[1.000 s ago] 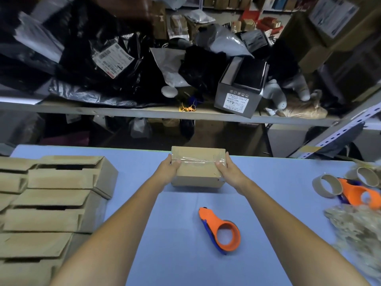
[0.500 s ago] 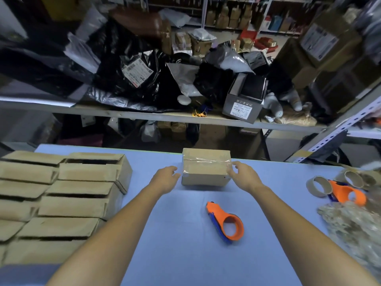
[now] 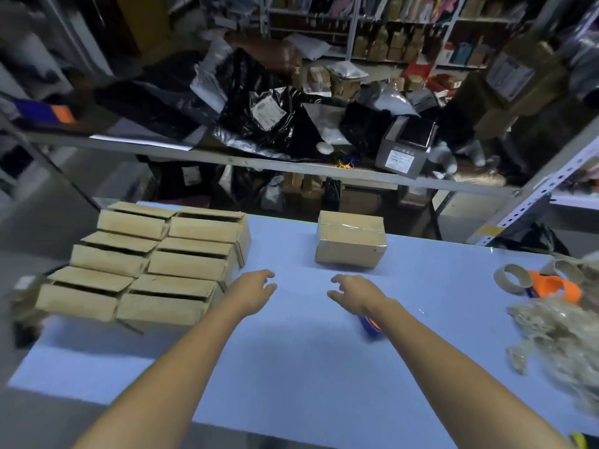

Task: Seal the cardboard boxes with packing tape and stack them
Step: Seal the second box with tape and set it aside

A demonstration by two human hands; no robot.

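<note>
A small cardboard box with clear tape across its top stands near the far edge of the blue table. Both hands hover nearer to me than the box, apart from it. My left hand is open with fingers spread, and my right hand is open too. Under my right forearm an orange and blue tape dispenser lies mostly hidden. Several unsealed cardboard boxes with raised flaps sit in rows on the table's left side.
At the right edge lie empty tape cores, a second orange dispenser and a heap of crumpled clear tape. Behind the table a shelf carries black parcel bags and a grey box.
Both hands have let go of the taped box and pulled back toward me. The view has swung left and up, showing more of the unsealed boxes.
</note>
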